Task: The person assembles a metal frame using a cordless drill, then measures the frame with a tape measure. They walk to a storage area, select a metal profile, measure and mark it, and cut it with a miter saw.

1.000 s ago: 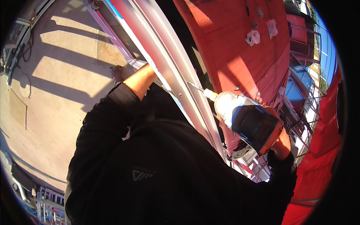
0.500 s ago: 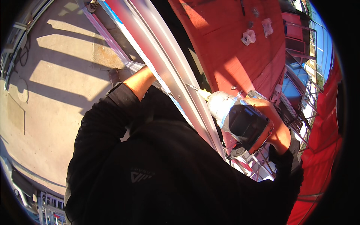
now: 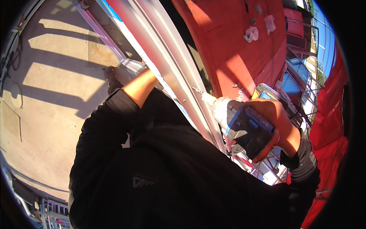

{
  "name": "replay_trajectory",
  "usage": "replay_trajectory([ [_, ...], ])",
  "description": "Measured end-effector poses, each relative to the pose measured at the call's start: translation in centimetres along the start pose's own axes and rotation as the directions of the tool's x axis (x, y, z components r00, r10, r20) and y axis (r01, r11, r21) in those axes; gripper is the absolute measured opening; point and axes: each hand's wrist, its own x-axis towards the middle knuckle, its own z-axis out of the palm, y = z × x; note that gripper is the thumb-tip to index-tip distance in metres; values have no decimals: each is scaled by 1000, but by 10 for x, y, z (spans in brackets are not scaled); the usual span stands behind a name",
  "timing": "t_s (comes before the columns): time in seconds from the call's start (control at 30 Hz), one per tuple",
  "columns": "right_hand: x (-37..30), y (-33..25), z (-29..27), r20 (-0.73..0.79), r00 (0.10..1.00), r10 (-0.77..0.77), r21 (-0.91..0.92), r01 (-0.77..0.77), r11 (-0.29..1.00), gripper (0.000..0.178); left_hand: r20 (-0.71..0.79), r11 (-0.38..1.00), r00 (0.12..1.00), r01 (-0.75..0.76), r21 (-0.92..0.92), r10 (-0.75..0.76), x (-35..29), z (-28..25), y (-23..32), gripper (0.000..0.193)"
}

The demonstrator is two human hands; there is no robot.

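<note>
Right grip [image 3: 272, 112] wrapped around a power drill [image 3: 246, 128], bit [image 3: 198, 91] at a metal rail [image 3: 167, 57], left grip hidden behind it, openness impossible to tell

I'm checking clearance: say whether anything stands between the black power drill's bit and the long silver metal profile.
Nothing visible does: the right hand holds the drill, its bit pointing at the profile; contact is unclear.

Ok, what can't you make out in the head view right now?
All in the head view:
Left hand: hidden behind the metal profile; the left forearm shows.
Right hand: its fingertips are hidden by the power drill.
Bit: too small to tell whether its tip touches the profile.
Plastic bags: contents too small to tell.
Profile's far end: cut off by the top edge.
</note>
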Motion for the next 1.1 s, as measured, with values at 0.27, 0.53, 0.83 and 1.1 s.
replay_trajectory([
  [0.27, -1, 9, 0, -24, 999, 40, 284, -31, 958, 93, -2, 1000, 1000, -8, -20, 8, 1, -4, -6, 39],
  [0.53, 4, 19, -1, -74, 982, -172, -52, 169, 984, 26, -6, 1000, 1000, 5, -28, -5, 0, -7, -9, 38],
  [0.83, 13, 11, -2, -28, 992, -125, -49, 123, 991, 30, -11, 999, 1000, 1, -37, -1, -5, -8, -11, 38],
  [1.1, 13, 12, -12, 66, 991, -120, -134, 128, 983, 29, -6, 999, 1000, 2, -33, -2, -7, -9, -12, 37],
])
